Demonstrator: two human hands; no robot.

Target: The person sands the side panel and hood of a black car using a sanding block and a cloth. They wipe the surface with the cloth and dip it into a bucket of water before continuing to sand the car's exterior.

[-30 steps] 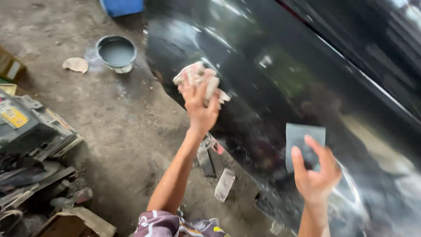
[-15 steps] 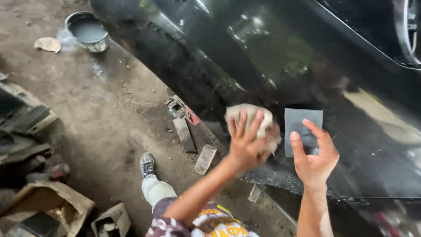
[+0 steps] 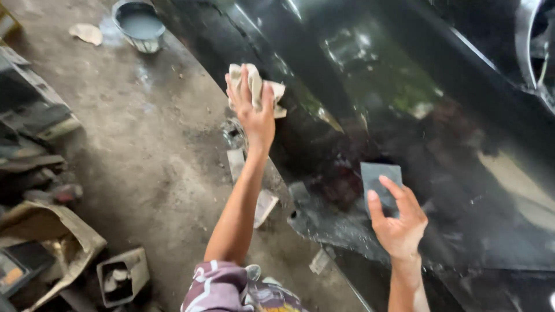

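Here, going from the left, we see a pail (image 3: 139, 24) of grey water standing on the dirt floor (image 3: 144, 162) near the black car panel (image 3: 358, 86), seemingly kept within reach for wetting. Our left hand (image 3: 254, 112) presses a crumpled pale rag (image 3: 256, 88) flat against the panel, fingers spread over it so the cloth bears on the paint. Further right, our right hand (image 3: 399, 225) pins a grey sanding sheet (image 3: 380, 184) to the wet panel with its fingertips, the palm lifted off, probably to keep the sheet lying flat.
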